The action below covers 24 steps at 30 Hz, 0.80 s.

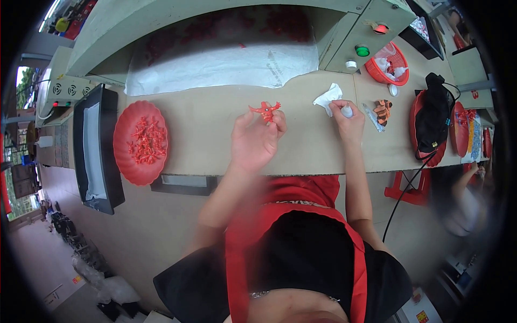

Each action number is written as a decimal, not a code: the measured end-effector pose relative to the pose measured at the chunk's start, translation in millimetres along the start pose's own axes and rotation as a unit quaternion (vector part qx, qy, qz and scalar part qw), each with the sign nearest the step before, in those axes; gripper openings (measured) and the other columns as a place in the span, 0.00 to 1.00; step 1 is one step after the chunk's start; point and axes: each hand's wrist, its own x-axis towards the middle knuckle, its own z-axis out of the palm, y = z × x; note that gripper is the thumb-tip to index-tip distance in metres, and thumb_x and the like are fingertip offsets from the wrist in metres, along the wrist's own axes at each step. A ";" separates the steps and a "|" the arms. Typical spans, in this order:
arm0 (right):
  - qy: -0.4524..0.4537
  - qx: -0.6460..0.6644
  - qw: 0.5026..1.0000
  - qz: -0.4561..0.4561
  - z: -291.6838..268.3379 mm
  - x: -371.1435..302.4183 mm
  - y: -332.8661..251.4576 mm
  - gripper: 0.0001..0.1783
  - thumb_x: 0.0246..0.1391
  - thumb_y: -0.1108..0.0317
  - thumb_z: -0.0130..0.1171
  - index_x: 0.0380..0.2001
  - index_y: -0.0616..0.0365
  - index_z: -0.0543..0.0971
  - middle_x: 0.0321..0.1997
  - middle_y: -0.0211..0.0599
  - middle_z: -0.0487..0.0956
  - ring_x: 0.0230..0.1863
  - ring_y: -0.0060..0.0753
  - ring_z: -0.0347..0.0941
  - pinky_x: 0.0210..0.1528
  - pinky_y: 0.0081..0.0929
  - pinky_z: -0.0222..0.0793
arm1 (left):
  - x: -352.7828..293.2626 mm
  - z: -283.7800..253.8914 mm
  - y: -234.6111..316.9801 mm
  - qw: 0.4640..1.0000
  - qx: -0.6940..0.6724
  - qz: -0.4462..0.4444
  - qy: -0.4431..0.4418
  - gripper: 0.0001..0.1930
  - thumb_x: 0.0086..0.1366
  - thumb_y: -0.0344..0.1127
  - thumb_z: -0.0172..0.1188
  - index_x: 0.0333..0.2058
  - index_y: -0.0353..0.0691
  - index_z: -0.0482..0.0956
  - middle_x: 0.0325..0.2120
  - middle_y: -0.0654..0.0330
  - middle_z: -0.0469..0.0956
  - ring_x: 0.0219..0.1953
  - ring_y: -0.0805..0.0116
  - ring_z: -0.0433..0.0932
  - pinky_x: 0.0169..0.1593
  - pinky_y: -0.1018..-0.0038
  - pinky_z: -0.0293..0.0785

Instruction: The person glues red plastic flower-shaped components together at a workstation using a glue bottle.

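Pinching figurine point(266, 111), left hand point(253, 139); white object point(347, 112), right hand point(351, 126); cloth point(326, 99) alongside, 1 red tray point(123, 156) leftward.

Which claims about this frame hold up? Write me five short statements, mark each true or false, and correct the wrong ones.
1. The left hand holds a red figure. True.
2. The plate of small red figures is right of both hands. False: that red plate is to their left.
3. The right hand holds a small whitish object. True.
4. On the pale green housing, the green button is above the red one. False: the red button is above the green button.
5. The orange-and-black piece lies left of the right hand. False: the orange-and-black piece lies to its right.
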 end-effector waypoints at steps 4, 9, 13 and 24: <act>-0.079 0.138 0.987 0.029 -3.3 -12.1 -39.4 0.08 0.46 0.72 0.62 0.32 0.62 0.80 0.28 0.28 0.77 0.26 0.16 0.70 0.29 0.13 0.64 | 0.8 4.8 -3.5 0.998 0.044 0.001 0.055 0.16 0.58 0.35 0.57 0.43 0.32 0.70 0.42 0.52 0.65 0.47 0.62 0.68 0.47 0.74 0.78; -0.192 0.171 0.950 -0.175 -3.5 -24.3 -91.1 0.11 0.42 0.80 0.61 0.34 0.63 0.79 0.35 0.31 0.75 0.28 0.15 0.70 0.29 0.13 0.64 | 1.8 4.2 -7.3 0.978 0.173 0.009 0.119 0.16 0.60 0.35 0.54 0.43 0.29 0.68 0.39 0.49 0.70 0.43 0.57 0.72 0.44 0.75 0.79; -0.275 0.129 0.936 -0.177 1.7 -30.6 -115.2 0.14 0.40 0.82 0.61 0.35 0.63 0.80 0.35 0.32 0.74 0.32 0.18 0.71 0.34 0.15 0.66 | 2.4 7.6 -11.3 0.960 0.239 0.020 0.145 0.16 0.60 0.35 0.54 0.43 0.29 0.69 0.38 0.49 0.71 0.42 0.56 0.74 0.45 0.76 0.79; -0.278 0.105 0.940 -0.166 4.4 -17.5 -116.5 0.12 0.41 0.83 0.58 0.34 0.64 0.79 0.33 0.31 0.74 0.35 0.21 0.72 0.38 0.17 0.68 | 2.9 2.6 -10.2 0.960 0.237 0.015 0.151 0.14 0.60 0.35 0.53 0.41 0.30 0.70 0.39 0.50 0.72 0.41 0.56 0.75 0.45 0.75 0.78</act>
